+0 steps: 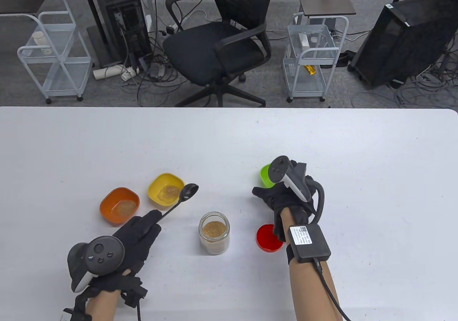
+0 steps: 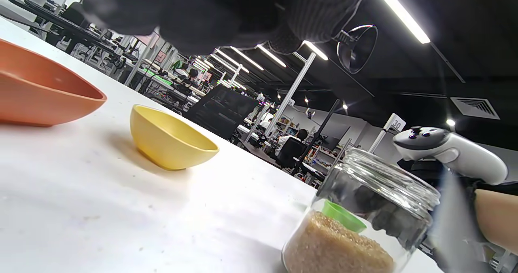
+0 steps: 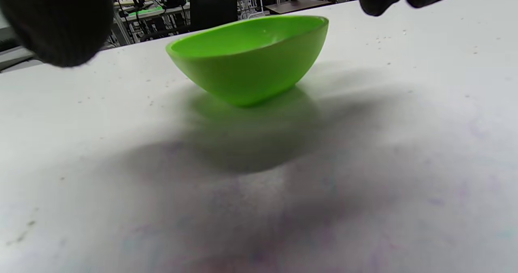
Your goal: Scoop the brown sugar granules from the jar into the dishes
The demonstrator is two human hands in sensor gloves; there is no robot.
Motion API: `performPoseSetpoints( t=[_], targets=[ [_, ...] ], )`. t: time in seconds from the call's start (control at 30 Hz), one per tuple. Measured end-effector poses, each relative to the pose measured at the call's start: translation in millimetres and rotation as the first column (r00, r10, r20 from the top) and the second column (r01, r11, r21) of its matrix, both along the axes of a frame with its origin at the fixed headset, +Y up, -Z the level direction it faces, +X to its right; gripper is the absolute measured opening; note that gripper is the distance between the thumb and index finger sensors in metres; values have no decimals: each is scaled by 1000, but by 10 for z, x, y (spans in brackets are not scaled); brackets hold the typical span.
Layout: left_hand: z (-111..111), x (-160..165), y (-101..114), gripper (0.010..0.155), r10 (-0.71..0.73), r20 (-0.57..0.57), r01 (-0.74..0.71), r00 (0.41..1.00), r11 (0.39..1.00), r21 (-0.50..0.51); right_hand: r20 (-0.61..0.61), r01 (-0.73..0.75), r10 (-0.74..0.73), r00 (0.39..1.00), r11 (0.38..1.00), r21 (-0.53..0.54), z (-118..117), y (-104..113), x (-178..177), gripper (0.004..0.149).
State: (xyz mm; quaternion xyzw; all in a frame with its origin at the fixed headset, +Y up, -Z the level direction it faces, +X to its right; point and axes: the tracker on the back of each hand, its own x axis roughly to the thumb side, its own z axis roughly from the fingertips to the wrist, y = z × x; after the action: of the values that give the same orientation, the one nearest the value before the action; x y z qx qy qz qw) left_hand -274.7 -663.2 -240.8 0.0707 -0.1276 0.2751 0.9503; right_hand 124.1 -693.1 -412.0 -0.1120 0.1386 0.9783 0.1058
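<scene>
Brown sugar granules (image 1: 214, 229) fill the lower part of the open glass jar (image 1: 214, 233), which stands on the white table (image 1: 229, 138) between my 2 hands in the table view. My left hand (image 1: 137, 233) pinches the handle of a black spoon (image 1: 180, 199), its bowl hanging over the near right edge of the yellow dish (image 1: 166, 189); whether the bowl carries anything I cannot tell. The yellow dish and the orange dish (image 1: 119, 206) just left of it each hold a little sugar. My right hand (image 1: 282, 197) rests over the near side of the green dish (image 1: 266, 175), fingers curled downward (most of them hidden under the tracker), so I cannot tell if they touch it. A red lid (image 1: 269, 238) lies flat near my right wrist.

From the left wrist view, my gloved fingers (image 2: 226, 14) bunch together at the top edge, with the spoon's bowl (image 2: 357, 48) in the air beyond them. The orange dish (image 2: 44, 91) and yellow dish (image 2: 172, 139) sit apart on the table, and the jar (image 2: 364, 220) stands at lower right, sugar heaped in its base.

From the right wrist view, the green dish (image 3: 251, 58) sits upright on the table, looking bare inside. My fingertips (image 3: 56, 22) hang at the top corners, spread to either side of it, not touching.
</scene>
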Motion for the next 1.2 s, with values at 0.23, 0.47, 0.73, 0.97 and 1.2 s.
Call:
performPoseSetpoints(
  t=[0.23,0.47,0.73,0.97,1.2],
  targets=[
    [-14,-10,-7,47,-10,-9,10,1000,1000,-21,17,-16,17,1000,999,-50,-212,-116,-18,127],
    [-23,-4,-12,47,-14,-3,14,1000,1000,-22,47,-47,47,998,999,-7,-258,-148,-7,117],
    [-29,3,-14,47,-16,4,16,1000,1000,-27,7,-34,33,999,998,56,-83,-71,5,117],
    [-37,6,-21,47,-34,6,34,999,999,-34,-63,36,-29,998,994,105,244,138,-8,120],
    [-46,9,-15,47,-49,9,49,999,999,-23,-123,92,-74,990,984,150,700,353,35,122]
  ],
)
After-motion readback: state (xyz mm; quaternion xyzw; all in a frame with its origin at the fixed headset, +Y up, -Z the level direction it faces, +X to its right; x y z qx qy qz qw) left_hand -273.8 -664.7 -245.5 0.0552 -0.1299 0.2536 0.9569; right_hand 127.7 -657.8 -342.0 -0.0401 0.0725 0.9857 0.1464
